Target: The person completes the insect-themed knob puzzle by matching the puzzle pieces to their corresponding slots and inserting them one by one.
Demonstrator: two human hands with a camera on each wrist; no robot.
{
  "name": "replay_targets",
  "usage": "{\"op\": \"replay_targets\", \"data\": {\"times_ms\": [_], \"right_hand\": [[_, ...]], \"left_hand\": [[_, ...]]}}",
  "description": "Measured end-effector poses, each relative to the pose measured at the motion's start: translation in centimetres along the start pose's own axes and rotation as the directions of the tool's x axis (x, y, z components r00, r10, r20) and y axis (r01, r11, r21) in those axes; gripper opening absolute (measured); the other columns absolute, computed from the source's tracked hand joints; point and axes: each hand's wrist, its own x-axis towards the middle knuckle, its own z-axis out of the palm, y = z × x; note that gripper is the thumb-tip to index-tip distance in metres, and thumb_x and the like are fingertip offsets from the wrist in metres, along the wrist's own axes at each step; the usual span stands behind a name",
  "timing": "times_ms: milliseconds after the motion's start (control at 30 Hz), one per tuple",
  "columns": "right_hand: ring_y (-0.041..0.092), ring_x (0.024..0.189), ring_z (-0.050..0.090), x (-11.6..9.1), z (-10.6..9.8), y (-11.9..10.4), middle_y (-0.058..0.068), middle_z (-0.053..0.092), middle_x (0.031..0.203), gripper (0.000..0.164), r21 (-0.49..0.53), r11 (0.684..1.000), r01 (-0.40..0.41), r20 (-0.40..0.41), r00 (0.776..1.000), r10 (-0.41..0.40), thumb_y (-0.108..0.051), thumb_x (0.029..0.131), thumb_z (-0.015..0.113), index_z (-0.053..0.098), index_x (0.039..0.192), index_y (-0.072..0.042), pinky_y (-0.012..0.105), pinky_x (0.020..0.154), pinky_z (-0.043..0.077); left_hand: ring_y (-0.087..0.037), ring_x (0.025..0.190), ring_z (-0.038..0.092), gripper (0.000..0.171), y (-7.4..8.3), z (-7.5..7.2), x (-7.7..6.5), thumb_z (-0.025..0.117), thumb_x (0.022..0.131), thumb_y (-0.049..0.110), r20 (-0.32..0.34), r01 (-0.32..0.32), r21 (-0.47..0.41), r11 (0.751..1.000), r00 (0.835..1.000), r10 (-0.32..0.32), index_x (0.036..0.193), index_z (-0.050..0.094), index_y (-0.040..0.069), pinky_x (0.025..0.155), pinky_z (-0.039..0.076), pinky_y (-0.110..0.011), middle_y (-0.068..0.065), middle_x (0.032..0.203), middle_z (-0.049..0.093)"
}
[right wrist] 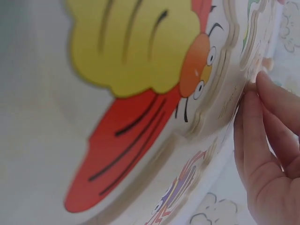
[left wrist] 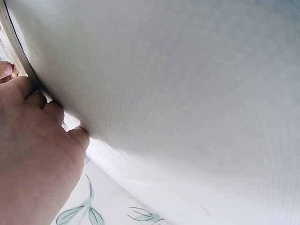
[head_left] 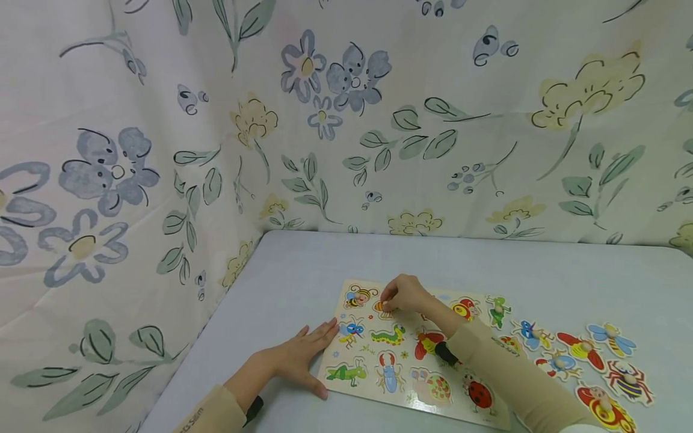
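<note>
A wooden insect puzzle board [head_left: 365,350] lies on the table. Near its upper left, my right hand [head_left: 407,294] pinches the small peg of an orange-striped puzzle piece [head_left: 383,310]; most of the piece is hidden under the fingers. In the right wrist view, thumb and fingertips [right wrist: 251,93] come together on that peg, close over the board. My left hand [head_left: 304,355] lies with spread fingers along the board's left edge, the thumb by the lower left corner. In the left wrist view, the fingertips [left wrist: 54,112] are right at the board's edge.
Several loose puzzle pieces lie right of the board, among them a spider [head_left: 630,380], a blue-winged bee [head_left: 612,338] and a red-and-yellow butterfly [head_left: 606,409]. The white table [head_left: 303,264] backs onto a floral curtain [head_left: 411,150]. My right forearm [head_left: 503,361] crosses the board's right side.
</note>
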Motion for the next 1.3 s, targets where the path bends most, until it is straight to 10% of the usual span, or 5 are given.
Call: {"op": "replay_targets", "data": {"times_ms": [1300], "right_hand": [[0.021, 0.082, 0.068, -4.7, -4.7, 4.3, 0.008, 0.073, 0.088, 0.019, 0.084, 0.994, 0.064, -0.02, 0.998, -0.062, -0.004, 0.083, 0.075, 0.072, 0.1, 0.004, 0.035, 0.071, 0.056]], "left_hand": [[-0.025, 0.148, 0.009, 0.12, 0.3, -0.2, -0.2, 0.082, 0.069, 0.052, 0.001, -0.006, -0.031, 0.999, 1.0, 0.006, 0.156, 0.014, 0.006, 0.118, 0.006, -0.052, -0.006, 0.163, 0.005]]}}
